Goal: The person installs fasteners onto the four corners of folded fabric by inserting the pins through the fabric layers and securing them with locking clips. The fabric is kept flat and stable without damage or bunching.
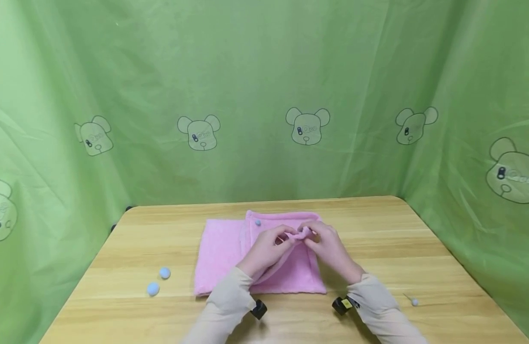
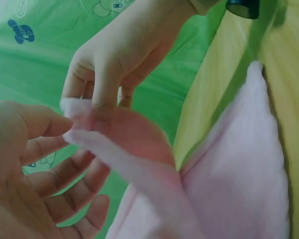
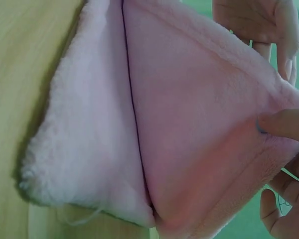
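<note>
A pink plush cloth lies folded on the table, its front corner lifted between both hands. My left hand pinches the raised edge between thumb and forefinger, the other fingers spread beneath it in the left wrist view. My right hand grips the same raised part just to the right, its thumb pressed on the plush surface. At that thumb's tip shows a sliver of a small blue-grey thing, mostly hidden by the thumb. A small blue-grey ball sits on the cloth near its back edge.
Two light blue balls, one behind the other, lie on the wooden table left of the cloth. A small ball with a thin stem lies at the right. Green curtains with bear prints surround the table's back and sides.
</note>
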Tool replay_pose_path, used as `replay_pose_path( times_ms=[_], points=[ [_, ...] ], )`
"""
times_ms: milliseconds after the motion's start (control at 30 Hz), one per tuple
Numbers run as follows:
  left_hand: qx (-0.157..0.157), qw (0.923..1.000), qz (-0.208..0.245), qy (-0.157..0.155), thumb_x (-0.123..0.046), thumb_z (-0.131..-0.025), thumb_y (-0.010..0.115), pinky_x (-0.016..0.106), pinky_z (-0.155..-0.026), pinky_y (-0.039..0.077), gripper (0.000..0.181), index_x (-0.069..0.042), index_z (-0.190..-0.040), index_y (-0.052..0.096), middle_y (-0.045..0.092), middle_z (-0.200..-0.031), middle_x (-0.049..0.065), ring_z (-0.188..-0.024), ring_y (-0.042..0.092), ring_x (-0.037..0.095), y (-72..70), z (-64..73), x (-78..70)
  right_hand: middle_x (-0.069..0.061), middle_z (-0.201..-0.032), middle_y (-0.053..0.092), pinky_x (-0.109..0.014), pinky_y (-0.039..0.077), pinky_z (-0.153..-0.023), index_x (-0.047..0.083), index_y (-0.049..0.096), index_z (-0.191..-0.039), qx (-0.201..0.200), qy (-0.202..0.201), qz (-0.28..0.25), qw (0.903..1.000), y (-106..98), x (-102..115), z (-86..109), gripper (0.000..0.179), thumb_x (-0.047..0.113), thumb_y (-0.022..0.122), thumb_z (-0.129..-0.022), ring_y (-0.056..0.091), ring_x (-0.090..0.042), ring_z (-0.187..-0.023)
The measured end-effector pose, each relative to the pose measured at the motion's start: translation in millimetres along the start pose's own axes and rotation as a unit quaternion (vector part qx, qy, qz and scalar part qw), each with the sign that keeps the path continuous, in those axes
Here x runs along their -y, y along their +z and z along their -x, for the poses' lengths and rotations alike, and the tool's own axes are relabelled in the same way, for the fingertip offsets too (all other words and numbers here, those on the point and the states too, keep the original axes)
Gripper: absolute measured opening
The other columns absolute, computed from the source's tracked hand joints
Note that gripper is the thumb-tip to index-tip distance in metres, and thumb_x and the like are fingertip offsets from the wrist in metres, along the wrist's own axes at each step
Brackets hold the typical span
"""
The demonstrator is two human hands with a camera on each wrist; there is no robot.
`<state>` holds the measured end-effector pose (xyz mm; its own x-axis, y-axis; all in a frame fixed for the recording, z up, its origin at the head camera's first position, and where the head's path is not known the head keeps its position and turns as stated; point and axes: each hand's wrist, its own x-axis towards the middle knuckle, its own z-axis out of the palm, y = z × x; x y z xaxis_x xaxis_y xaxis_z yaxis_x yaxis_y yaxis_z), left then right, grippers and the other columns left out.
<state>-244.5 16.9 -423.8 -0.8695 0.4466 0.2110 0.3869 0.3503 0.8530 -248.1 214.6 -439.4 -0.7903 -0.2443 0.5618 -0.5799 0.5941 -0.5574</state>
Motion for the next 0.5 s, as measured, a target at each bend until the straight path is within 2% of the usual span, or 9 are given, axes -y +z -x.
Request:
replay_pose_path(
  times_ms=[100,200,367,500],
  points=[
    [0.015,0.9993,-0.035,0.002,-0.024,-0.095,0.059,0.024,-0.08,0.05,0.025,-0.022,-0.12,0.064,0.07,-0.102,-0.001,-0.086,0.061,0.008,-11.3,7.0,1.1,-0.002,-0.095,0.072,-0.032,0.058,-0.083,0.01,0.069,-0.094,-0.007,-0.022,0.018,0.9996,1.7,-0.5,0.8,0.025,-0.007,0.071,-0.077,0.064,-0.016,-0.092],
    [0.017,0.9975,-0.068,0.011,-0.021,-0.095,0.057,0.025,-0.079,0.052,0.029,-0.018,-0.124,0.062,0.07,-0.103,0.003,-0.086,0.062,0.011,-28.0,16.8,3.7,-0.002,-0.093,0.072,-0.034,0.056,-0.082,0.011,0.069,-0.093,-0.016,-0.037,0.037,0.9985,2.5,-0.1,1.5,0.026,-0.007,0.071,-0.075,0.065,-0.016,-0.09],
    [-0.021,0.9933,-0.106,0.04,-0.014,-0.095,0.059,0.025,-0.079,0.054,0.026,-0.009,-0.12,0.063,0.071,-0.102,0.008,-0.088,0.065,0.016,-60.6,39.4,14.5,-0.002,-0.092,0.071,-0.034,0.057,-0.081,0.011,0.069,-0.092,-0.018,-0.042,0.04,0.9982,2.0,1.8,1.7,0.027,-0.009,0.071,-0.073,0.065,-0.017,-0.089],
    [-0.058,0.9875,-0.145,0.02,-0.012,-0.092,0.062,0.025,-0.077,0.053,0.02,-0.007,-0.111,0.067,0.07,-0.099,0.006,-0.086,0.064,0.014,-87.3,60.8,27.8,-0.003,-0.093,0.071,-0.034,0.057,-0.08,0.01,0.069,-0.093,-0.015,-0.036,0.04,0.9984,0.6,2.6,1.7,0.027,-0.009,0.07,-0.074,0.065,-0.018,-0.089]
  ],
)
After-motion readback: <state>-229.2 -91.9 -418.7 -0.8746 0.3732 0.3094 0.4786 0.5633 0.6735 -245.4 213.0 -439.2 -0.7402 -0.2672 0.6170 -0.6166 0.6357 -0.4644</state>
